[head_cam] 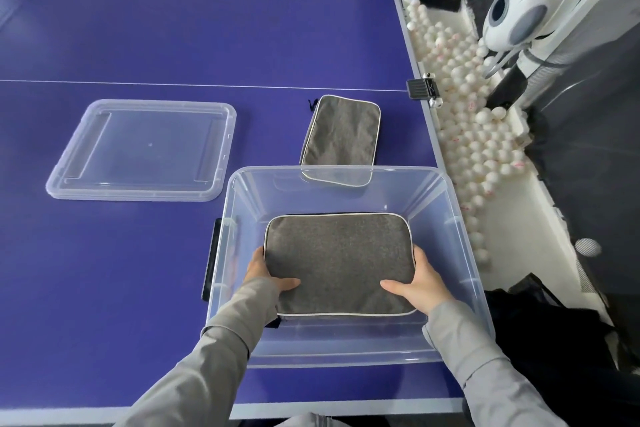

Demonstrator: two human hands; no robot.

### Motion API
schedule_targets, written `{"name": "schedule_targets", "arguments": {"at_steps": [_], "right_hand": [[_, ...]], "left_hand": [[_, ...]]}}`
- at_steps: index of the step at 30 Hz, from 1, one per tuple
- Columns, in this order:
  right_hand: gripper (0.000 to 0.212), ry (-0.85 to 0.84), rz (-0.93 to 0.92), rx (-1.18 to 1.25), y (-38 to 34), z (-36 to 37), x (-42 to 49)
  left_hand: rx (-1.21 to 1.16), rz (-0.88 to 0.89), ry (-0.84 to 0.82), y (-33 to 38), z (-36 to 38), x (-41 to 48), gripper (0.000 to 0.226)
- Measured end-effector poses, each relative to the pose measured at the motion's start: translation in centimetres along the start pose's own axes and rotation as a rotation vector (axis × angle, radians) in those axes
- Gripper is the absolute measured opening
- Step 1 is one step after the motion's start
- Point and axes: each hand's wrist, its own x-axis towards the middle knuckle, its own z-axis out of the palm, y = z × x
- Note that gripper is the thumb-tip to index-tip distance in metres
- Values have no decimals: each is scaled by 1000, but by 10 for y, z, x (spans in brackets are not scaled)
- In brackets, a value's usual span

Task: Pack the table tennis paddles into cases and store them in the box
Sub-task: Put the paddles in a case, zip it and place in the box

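1. Box (460, 218), clear plastic, one: stands open on the blue surface (138, 28); landmark for all entries below.
2. Grey case in the box (337, 256), one: lies flat inside, near the box floor; whether it rests there fully cannot be told.
3. Left hand (265, 274): grips that case's left edge, thumb on top.
4. Right hand (420, 282): grips its right edge, thumb on top.
5. Second grey case (341, 135), one: closed, just beyond the box's far wall, not yet stored.
6. Lid (142, 149), one: left of the box, off.
7. Loose paddles: none visible; packing judged done, one case and lid remaining.
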Motion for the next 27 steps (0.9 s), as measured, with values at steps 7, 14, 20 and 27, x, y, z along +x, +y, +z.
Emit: {"name": "schedule_targets", "arguments": {"at_steps": [7, 14, 20, 27], "right_hand": [[91, 116, -126, -44, -3, -6, -13], [72, 238, -431, -240, -41, -3, -18], [69, 153, -626, -375, -98, 27, -14], [69, -65, -883, -527, -164, 99, -33]], "left_hand": [[320, 209, 32, 12, 0, -17, 95], [1031, 529, 223, 40, -10, -41, 79], [1016, 476, 516, 31, -64, -59, 79], [878, 131, 663, -43, -151, -76, 76]]}}
